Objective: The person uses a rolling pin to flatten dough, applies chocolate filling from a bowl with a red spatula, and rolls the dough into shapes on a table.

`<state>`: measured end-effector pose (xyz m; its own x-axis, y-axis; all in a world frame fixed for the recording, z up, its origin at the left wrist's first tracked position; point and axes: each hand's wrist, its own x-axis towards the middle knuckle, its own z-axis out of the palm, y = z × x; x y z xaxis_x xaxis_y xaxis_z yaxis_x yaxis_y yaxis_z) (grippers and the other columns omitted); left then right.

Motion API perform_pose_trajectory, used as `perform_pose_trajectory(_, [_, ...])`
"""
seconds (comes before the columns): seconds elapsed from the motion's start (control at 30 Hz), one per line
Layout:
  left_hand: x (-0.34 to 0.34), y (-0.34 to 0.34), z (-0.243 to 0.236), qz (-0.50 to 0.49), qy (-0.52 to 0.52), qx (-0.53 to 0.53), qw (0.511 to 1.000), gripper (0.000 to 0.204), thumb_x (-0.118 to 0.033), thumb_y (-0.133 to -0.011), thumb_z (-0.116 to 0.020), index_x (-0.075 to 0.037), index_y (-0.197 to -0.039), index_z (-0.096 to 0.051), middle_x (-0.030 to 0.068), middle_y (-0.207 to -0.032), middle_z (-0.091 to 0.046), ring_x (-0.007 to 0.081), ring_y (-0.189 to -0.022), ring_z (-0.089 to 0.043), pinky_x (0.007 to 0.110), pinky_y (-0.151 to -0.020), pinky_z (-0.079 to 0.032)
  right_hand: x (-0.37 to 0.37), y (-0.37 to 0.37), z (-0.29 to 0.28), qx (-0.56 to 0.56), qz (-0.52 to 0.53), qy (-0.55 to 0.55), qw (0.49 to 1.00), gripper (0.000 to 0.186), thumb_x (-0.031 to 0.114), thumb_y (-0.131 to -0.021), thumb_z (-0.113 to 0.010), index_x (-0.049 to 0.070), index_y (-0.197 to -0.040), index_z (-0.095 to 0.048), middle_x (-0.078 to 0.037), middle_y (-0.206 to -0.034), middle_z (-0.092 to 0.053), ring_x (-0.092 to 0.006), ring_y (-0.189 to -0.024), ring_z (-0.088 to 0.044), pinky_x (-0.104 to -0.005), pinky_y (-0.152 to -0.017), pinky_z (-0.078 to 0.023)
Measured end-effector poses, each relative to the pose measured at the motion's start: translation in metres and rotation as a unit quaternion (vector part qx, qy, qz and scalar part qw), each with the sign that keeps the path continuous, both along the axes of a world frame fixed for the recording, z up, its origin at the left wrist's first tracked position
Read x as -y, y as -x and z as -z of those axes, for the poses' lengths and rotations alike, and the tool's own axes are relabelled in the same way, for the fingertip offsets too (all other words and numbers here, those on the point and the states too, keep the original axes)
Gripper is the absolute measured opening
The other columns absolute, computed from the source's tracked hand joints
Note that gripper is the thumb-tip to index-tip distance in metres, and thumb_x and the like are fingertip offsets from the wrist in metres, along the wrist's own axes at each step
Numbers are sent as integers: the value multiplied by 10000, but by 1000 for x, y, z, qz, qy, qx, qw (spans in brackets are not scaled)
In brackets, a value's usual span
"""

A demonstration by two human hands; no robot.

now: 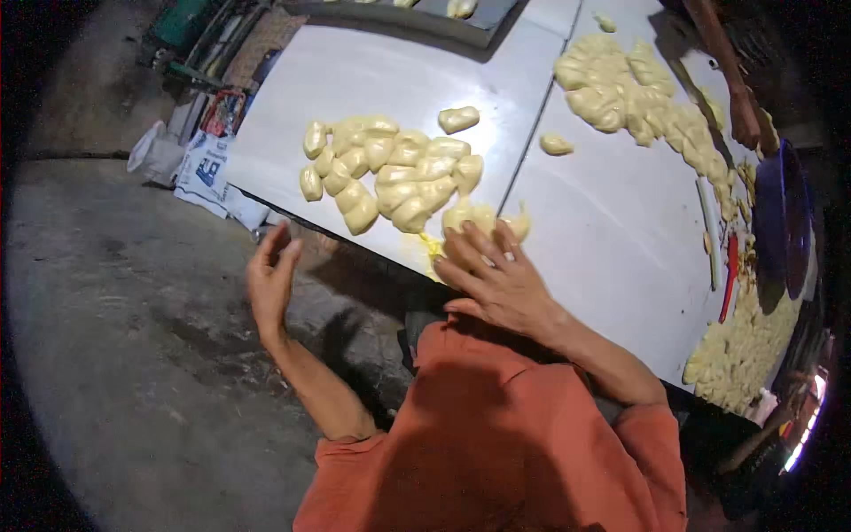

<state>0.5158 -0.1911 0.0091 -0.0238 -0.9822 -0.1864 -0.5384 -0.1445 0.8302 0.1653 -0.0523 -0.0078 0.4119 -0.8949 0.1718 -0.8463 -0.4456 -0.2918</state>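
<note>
My right hand (503, 277) is palm down at the table's near edge, fingers spread over a pale yellow lump of dough (474, 215), pressing or touching it. My left hand (273, 279) hangs in the air just off the near left edge, thumb and fingers apart, holding nothing. Between the hands and beyond them lies a cluster of shiny dough pieces (417, 177), several of them touching. One dough piece (458, 119) sits apart behind the cluster. A bright yellow soft smear (432, 246) marks the tabletop left of my right fingers.
The white table (603, 266) has a seam. A dark tray (479, 31) stands at the far edge. To the right are more dough (612, 89), a red-handled tool (729, 275), a purple basin (773, 222), crumbly dough bits (745, 355) and another person's arm (731, 71). White bags (202, 173) stand left.
</note>
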Motion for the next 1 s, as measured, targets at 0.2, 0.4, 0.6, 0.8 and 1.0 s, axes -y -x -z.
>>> perform_pose_trajectory(0.2, [-33,34,-5,41,5,35,999,553,-268,-984,-724,19,-1436,-588,253,-1382,-632,320,-1265,-620,426,-1025,-518,-29,13,-8,-4,71,40,997,530,501,-886,-726,119,-1242,-639,-106,-1502,-523,-332,-1471,-391,-621,-1214,-234])
perform_pose_trajectory(0.4, [-61,20,-3,39,8,15,999,516,-135,-1004,-683,34,-1471,-544,214,-1444,-599,287,-1301,-600,388,-1053,-506,-160,136,14,89,311,-1,946,563,469,-929,-694,35,-1282,-631,-217,-1483,-519,-377,-1461,-411,-671,-1200,-225])
perform_pose_trajectory(0.6, [-28,69,-19,120,42,54,990,500,-197,-1018,-678,-13,-1468,-567,213,-1418,-615,292,-1282,-615,427,-1043,-528,-149,101,49,121,405,-100,901,1057,766,-918,-499,10,-1619,-268,-209,-1692,-242,-337,-1592,-168,-666,-1247,-38])
perform_pose_trajectory(0.8, [18,175,-63,291,84,71,951,546,-269,-995,-715,-37,-1469,-576,171,-1420,-634,276,-1307,-596,446,-1062,-509,-149,149,42,-40,466,-73,881,867,650,-973,-536,83,-1604,-352,-152,-1671,-324,-309,-1549,-289,-649,-1244,-135])
perform_pose_trajectory(1.0, [24,177,-54,277,45,126,952,519,-265,-968,-741,-44,-1423,-626,195,-1306,-689,293,-1223,-651,437,-905,-571,-245,194,43,-51,711,-188,675,837,557,-1055,-457,-8,-1628,-223,-205,-1715,-174,-342,-1601,-121,-658,-1237,19])
